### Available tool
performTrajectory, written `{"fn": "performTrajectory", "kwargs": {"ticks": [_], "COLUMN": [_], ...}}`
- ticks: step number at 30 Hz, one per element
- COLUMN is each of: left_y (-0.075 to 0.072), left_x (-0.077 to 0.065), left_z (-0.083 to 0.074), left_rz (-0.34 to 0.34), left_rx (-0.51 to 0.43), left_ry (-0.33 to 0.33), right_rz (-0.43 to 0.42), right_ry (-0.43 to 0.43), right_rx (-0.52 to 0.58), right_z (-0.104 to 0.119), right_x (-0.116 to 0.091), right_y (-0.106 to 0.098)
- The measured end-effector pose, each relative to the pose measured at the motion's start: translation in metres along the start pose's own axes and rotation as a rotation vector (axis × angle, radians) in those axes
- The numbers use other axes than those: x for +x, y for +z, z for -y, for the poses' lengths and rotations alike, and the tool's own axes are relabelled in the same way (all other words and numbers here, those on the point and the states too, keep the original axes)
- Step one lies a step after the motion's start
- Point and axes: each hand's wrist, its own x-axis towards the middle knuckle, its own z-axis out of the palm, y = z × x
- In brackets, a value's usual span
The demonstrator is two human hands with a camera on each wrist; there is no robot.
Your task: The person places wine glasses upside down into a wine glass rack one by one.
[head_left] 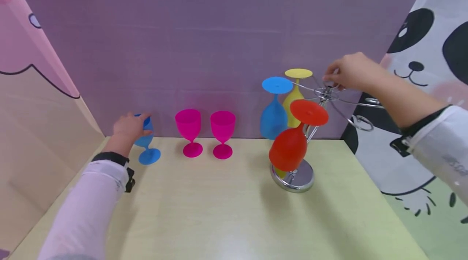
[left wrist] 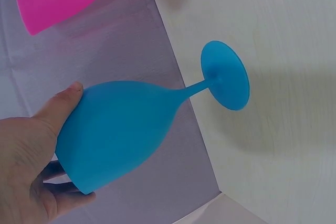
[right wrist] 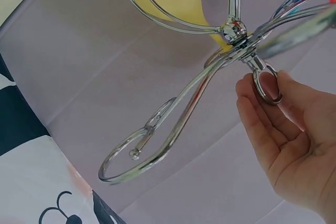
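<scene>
My left hand (head_left: 128, 127) grips a blue goblet (left wrist: 121, 129) by the bowl near its rim, thumb on one side and fingers on the other. The goblet's foot points down at the table; whether it touches is unclear. At the right, my right hand (head_left: 352, 71) pinches the small top ring (right wrist: 268, 85) of a chrome glass rack (head_left: 297, 180). Upside down on the rack's arms hang a blue goblet (head_left: 274, 118), a red goblet (head_left: 289, 150) and a yellow goblet (head_left: 293, 98). The bare arms on the right end in wire loops (right wrist: 126, 166).
Two pink goblets, one left (head_left: 188, 124) and one right (head_left: 223, 125), stand upright near the back of the pale table (head_left: 204, 211). A purple backdrop (head_left: 175, 40) rises behind them. A panda-print panel (head_left: 413, 130) borders the right side.
</scene>
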Motion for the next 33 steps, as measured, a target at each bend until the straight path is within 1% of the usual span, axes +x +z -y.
{"fn": "performTrajectory", "kwargs": {"ticks": [6,12,15,22,27,33], "left_y": [-0.003,-0.002,-0.001,-0.002,-0.002,-0.001], "left_x": [-0.003,-0.007,-0.007,-0.006,-0.006,-0.006], "left_z": [0.0,0.0,0.002,0.005,0.006,0.006], "left_rz": [-0.002,-0.001,-0.006,-0.007,-0.006,0.006], "left_rx": [0.006,-0.004,-0.012,0.014,0.013,0.002], "left_ry": [0.005,-0.015,-0.016,-0.001,0.009,-0.003], "right_rz": [0.011,-0.014,-0.014,-0.013,-0.02,-0.006], "right_ry": [0.035,0.006,0.015,0.04,0.041,0.053], "right_rx": [-0.032,-0.081,-0.072,-0.022,-0.034,-0.049], "right_z": [0.003,0.008,0.01,0.009,0.008,0.011], "right_x": [-0.001,-0.001,-0.002,-0.005,-0.005,-0.003], "right_y": [0.0,-0.001,-0.002,0.002,0.003,0.0]}}
